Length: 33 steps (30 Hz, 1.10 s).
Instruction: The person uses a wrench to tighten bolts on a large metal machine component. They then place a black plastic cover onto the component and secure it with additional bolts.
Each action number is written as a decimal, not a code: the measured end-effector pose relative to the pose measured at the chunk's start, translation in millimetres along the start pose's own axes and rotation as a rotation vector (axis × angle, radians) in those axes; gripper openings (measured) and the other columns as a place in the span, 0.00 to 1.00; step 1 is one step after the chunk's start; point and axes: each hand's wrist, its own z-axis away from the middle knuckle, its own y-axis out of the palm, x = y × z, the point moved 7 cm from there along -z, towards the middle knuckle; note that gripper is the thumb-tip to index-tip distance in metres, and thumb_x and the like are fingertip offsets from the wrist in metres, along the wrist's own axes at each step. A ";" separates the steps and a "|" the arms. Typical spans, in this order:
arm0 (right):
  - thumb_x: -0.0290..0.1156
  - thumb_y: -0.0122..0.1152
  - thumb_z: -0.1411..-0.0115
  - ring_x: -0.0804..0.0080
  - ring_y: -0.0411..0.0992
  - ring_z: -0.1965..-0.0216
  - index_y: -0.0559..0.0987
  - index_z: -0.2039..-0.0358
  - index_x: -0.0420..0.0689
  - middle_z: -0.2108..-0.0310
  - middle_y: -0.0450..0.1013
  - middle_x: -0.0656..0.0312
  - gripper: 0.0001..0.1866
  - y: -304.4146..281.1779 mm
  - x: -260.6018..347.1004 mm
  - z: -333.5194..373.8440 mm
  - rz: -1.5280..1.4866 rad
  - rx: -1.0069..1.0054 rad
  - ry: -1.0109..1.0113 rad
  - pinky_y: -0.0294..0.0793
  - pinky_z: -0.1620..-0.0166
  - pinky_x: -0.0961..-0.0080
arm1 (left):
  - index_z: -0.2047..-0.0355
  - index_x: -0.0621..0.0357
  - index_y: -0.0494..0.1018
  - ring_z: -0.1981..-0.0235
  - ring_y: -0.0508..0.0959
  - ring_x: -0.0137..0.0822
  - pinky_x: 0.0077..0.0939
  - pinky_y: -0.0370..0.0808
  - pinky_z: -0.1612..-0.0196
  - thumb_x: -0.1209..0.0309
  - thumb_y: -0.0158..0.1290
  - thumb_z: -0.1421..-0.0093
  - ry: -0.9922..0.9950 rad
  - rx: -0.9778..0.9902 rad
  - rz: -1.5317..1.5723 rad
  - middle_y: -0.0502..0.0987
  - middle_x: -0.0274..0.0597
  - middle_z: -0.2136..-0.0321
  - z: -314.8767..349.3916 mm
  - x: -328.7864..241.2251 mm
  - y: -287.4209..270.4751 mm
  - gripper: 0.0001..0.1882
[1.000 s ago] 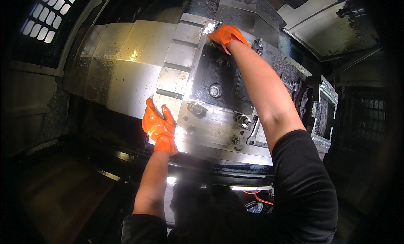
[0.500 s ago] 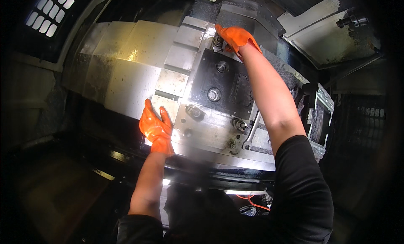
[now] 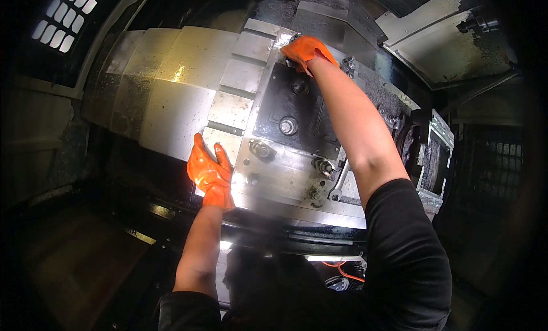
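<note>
My right hand (image 3: 310,48), in an orange rubber glove, reaches to the far left corner of a dark metal plate (image 3: 271,111). Its fingers curl down over the clamp bolt there, which the glove hides. My left hand (image 3: 208,170), gloved the same way, rests at the near left end of the slotted machine table (image 3: 230,109), thumb and fingers apart and holding nothing. Two round bolt heads sit in recesses in the plate. Along its near side stand a clamp bolt (image 3: 324,168) with a nut and a shorter bolt (image 3: 262,150).
An open-ended wrench (image 3: 337,189) lies right of the near clamp bolt. Overlapping metal covers (image 3: 177,102) spread leftward. Another stud (image 3: 348,64) rises beyond my right forearm. A metal frame (image 3: 436,159) stands at the right, and an orange cable (image 3: 346,272) shows below.
My right hand has drawn slightly left and nearer, its fingers curling over the far left clamp bolt, which showed before. My left hand has stayed in place.
</note>
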 end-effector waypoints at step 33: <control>0.50 0.47 0.32 0.42 0.80 0.56 0.86 0.62 0.43 0.57 0.81 0.44 0.26 -25.1 48.6 26.2 0.559 -0.002 -0.411 0.80 0.54 0.52 | 0.39 0.65 0.68 0.57 0.80 0.63 0.49 0.77 0.51 0.63 0.56 0.35 -0.022 -0.014 -0.019 0.80 0.61 0.57 2.0 7.4 0.5 0.28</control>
